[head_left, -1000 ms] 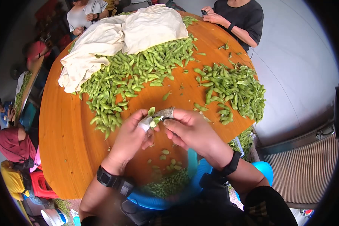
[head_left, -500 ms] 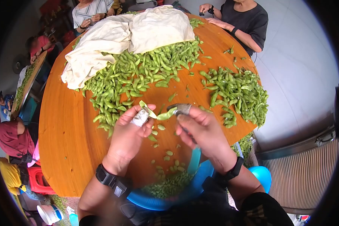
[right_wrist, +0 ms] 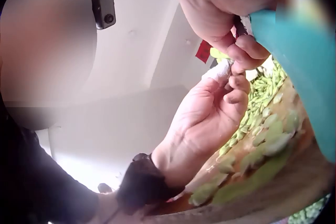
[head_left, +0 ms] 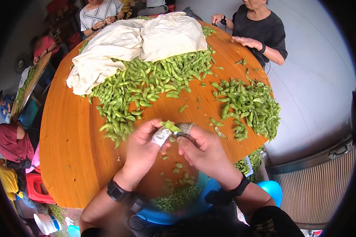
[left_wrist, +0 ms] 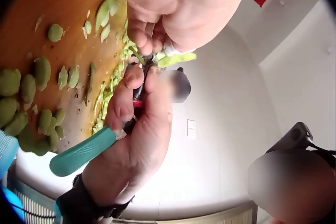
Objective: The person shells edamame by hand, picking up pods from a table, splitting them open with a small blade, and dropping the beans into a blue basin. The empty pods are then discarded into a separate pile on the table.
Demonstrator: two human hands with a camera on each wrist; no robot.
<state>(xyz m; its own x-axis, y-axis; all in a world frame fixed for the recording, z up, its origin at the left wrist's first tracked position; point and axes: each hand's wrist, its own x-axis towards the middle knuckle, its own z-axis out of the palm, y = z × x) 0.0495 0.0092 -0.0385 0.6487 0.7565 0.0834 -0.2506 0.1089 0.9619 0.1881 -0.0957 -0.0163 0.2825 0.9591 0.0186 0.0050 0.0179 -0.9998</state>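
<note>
A light green pod (head_left: 171,126) is pinched by the left hand (head_left: 140,152), whose thumb has a white wrapping (head_left: 161,136). The right hand (head_left: 205,152), with a grey mesh wrap (head_left: 184,127) on one finger, meets it there. In the left wrist view, the right hand (left_wrist: 142,129) grips a tool by its teal handle (left_wrist: 84,151); its tip is hidden among the fingers. The right wrist view also shows the teal handle (right_wrist: 294,71) above the left hand (right_wrist: 205,113). Loose beans (head_left: 177,170) lie below the hands.
On the round wooden table (head_left: 71,158) are a large pod heap (head_left: 122,94) under white cloth (head_left: 172,37) and another heap (head_left: 251,104) at right. A blue basin (head_left: 162,216) holding beans sits at the near edge. Someone in black (head_left: 261,33) sits across.
The hands were apart half a second ago, each with green pod at the fingers; they have come together again. The person across has shifted a hand, and the head view has moved slightly.
</note>
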